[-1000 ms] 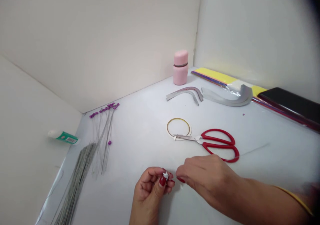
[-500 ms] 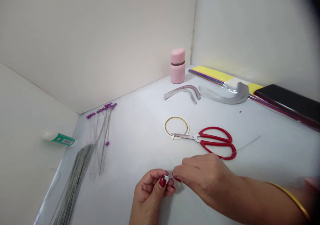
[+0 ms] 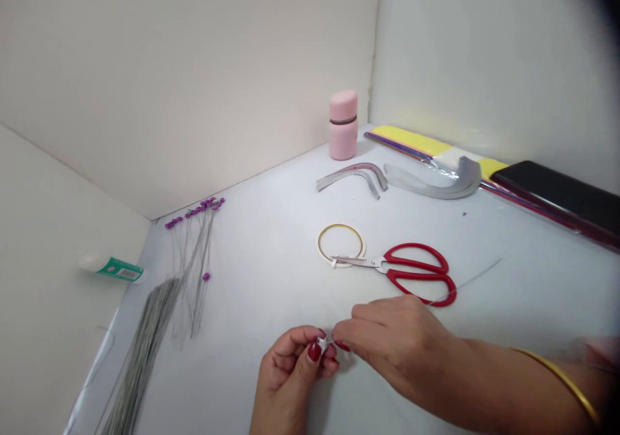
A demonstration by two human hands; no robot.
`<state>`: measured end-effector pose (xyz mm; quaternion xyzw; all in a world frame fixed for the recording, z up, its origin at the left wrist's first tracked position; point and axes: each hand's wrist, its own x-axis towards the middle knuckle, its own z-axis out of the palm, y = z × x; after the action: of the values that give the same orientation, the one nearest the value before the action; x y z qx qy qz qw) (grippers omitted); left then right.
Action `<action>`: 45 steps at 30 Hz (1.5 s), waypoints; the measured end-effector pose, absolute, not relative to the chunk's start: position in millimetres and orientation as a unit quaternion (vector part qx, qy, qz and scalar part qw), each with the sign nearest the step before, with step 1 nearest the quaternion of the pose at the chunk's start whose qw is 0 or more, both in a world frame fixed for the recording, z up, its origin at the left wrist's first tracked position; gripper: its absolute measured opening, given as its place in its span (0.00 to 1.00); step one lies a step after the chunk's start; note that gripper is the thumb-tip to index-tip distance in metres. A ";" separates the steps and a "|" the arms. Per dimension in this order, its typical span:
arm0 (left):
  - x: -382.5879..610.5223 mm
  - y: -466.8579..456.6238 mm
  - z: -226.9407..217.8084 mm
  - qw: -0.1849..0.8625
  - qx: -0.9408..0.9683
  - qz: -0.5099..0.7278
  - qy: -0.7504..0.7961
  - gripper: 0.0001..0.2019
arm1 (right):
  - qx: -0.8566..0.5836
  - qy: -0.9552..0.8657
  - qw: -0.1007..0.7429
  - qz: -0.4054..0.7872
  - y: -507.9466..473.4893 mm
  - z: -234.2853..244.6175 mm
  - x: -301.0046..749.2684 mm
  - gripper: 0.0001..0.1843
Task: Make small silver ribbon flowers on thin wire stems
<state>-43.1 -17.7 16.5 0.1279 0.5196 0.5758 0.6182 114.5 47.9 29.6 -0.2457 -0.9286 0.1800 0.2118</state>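
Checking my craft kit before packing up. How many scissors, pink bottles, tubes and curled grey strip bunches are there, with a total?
Red-handled scissors: 1
Pink bottle: 1
Green-labelled tube: 1
Curled grey strip bunches: 2
Total: 5

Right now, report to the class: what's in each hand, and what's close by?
Left hand pinching small white piece. Right hand at the piece, thin wire leading away. Red-handled scissors just beyond right hand.
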 end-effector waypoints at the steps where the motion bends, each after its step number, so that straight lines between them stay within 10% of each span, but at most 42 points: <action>1: -43.1 -17.8 16.0 0.618 0.129 0.576 0.520 0.11 | -0.246 -0.929 0.213 0.178 47.7 30.0 114.4 0.11; 45: -43.6 -19.7 9.0 0.572 0.198 0.536 0.588 0.10 | -0.228 -0.951 0.125 0.167 50.9 24.6 115.0 0.09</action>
<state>-43.6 -19.7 9.0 0.1983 0.5877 0.5365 0.5723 115.0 50.9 24.6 -0.2279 -0.9511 0.1667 0.1250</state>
